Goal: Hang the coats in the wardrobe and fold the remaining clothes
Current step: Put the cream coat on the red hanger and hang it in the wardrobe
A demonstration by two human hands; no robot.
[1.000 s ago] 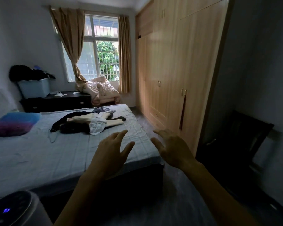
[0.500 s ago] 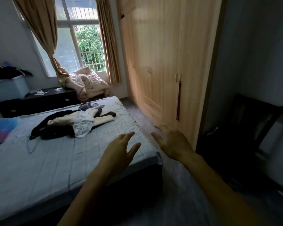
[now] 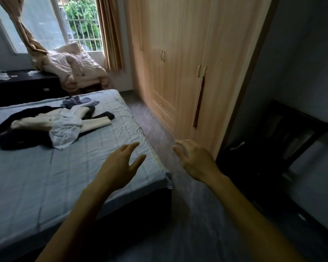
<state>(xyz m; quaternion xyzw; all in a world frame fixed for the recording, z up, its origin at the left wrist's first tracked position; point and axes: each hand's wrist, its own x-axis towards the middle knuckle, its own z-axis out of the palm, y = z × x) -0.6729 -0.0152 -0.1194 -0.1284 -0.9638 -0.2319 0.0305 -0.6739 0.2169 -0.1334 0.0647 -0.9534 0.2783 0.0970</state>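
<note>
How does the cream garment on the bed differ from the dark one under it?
The cream garment is pale and lies mostly on top; the dark garment is near black, lies beneath and spreads further left. Both lie unfolded on the bed.

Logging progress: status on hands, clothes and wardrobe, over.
Left hand open, right hand open, both empty. Clothes heaped on bed, untouched. Wardrobe doors closed. Nothing blocking wardrobe.

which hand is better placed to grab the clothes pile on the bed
Left, probably. The left hand is open over the bed, on the same side as the clothes pile. The right hand, also empty, is over the floor nearer the wardrobe, farther from the pile.
</note>
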